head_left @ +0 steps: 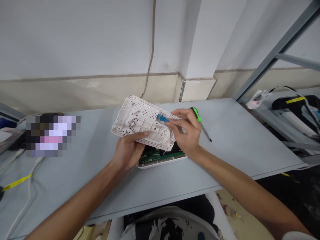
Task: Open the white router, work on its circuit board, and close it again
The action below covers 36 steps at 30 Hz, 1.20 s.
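My left hand (131,150) grips the lower edge of a white perforated plastic cover (147,128), thumb on its ribbed inner face. The cover is tilted toward me. At its right end, the fingers of my right hand (186,130) pinch a small blue plastic connector (163,118), which sits against the cover's inner face. Whether it is fixed there I cannot tell. Beneath the cover lies a white housing with a green circuit board (160,156), partly hidden by the cover and both hands. A green and black screwdriver (202,124) rests just right of my right hand.
The grey tabletop (240,140) runs along a wall. A blurred-out object (50,135) and a white cable (30,190) with a yellow tag are on the left. A grey metal frame (265,50) stands right, with a black device (297,105) and cables behind it.
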{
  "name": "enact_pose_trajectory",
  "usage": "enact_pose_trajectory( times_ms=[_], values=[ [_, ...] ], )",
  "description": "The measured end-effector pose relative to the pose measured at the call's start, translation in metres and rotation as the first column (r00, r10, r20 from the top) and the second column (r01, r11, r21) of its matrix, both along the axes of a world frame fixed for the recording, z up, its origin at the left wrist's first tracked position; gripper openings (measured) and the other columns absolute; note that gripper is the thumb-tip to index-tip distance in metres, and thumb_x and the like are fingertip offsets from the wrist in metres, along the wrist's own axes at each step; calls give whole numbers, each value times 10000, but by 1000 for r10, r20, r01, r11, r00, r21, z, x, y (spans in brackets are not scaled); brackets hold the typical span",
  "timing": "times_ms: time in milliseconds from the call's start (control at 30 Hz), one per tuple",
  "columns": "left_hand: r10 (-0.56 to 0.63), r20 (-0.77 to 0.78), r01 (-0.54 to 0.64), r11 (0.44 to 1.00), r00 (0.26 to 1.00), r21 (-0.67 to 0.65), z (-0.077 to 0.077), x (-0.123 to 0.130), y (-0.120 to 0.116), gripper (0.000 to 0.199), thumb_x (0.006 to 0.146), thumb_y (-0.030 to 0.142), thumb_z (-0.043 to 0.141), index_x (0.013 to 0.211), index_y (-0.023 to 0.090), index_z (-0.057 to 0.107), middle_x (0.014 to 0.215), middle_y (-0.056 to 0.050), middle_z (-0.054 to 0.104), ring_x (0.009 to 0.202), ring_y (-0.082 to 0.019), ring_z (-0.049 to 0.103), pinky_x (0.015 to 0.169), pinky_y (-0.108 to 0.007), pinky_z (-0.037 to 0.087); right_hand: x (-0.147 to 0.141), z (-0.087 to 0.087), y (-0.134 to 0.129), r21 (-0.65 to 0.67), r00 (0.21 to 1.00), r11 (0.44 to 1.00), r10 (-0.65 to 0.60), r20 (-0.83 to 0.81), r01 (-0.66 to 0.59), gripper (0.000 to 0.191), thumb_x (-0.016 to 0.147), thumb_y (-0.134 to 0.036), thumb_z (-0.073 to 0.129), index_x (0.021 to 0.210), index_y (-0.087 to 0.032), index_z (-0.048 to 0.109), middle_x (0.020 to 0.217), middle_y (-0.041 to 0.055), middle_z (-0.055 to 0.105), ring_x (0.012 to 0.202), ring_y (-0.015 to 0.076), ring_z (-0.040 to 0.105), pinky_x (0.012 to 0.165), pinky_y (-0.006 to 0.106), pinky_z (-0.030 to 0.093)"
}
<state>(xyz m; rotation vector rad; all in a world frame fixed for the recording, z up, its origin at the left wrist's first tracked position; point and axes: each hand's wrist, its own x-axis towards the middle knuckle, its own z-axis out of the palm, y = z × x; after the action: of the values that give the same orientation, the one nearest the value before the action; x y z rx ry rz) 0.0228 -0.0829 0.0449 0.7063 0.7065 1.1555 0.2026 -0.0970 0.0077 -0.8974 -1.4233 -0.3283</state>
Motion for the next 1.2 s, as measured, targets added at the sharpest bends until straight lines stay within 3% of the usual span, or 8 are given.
enact_pose_trajectory(
  times_ms=[233,467,600,767,1000,1200],
  values=[
    [30,-35,-30,999,999,15,6,-6,3,752,651,-29,802,1345,233,676,1313,-57,771,1408,-370,613,1190,-479,553,8,2,-4,-51,987,986,161,5,-161,183,948,-96,733,1073,-224,774,1177,74,720,1047,192,763,911,435,703],
    [25,-28,-25,1000,999,10,6,-4,2,736,657,-40,790,1335,228,687,1299,-68,772,1392,-375,623,1201,-509,541,5,2,-5,-86,994,993,74,-75,-81,139,959,-158,739,1022,-269,794,1079,33,760,957,189,776,845,440,715],
    [17,-33,-18,1000,999,-23,4,-4,1,713,680,-41,768,1337,225,686,1287,-63,774,1402,-366,617,1209,-512,534,6,1,-4,-41,999,999,36,6,-36,145,972,-141,715,1017,-268,769,1083,32,768,946,185,776,799,411,714],
    [55,-47,-54,998,997,28,5,-5,5,690,684,-38,757,1306,255,706,1243,-57,790,1418,-367,605,1212,-504,532,9,-2,-1,-36,991,999,-34,128,39,106,1013,-187,668,1057,-259,732,1119,50,772,972,195,782,808,404,717],
    [107,-43,-105,994,993,28,9,-8,9,776,625,-71,747,1338,231,694,1252,-68,793,1371,-380,642,1182,-508,560,5,-5,-2,-23,993,999,45,110,-43,176,1001,-130,663,1138,-225,720,1231,85,774,1091,206,777,907,405,705],
    [115,-32,-115,993,993,12,9,-7,6,787,655,-67,738,1381,230,670,1303,-63,778,1410,-340,618,1225,-464,516,2,-5,-1,-35,998,999,27,63,-25,127,998,-156,675,1076,-235,736,1201,74,791,1042,204,786,858,401,706]
  ],
)
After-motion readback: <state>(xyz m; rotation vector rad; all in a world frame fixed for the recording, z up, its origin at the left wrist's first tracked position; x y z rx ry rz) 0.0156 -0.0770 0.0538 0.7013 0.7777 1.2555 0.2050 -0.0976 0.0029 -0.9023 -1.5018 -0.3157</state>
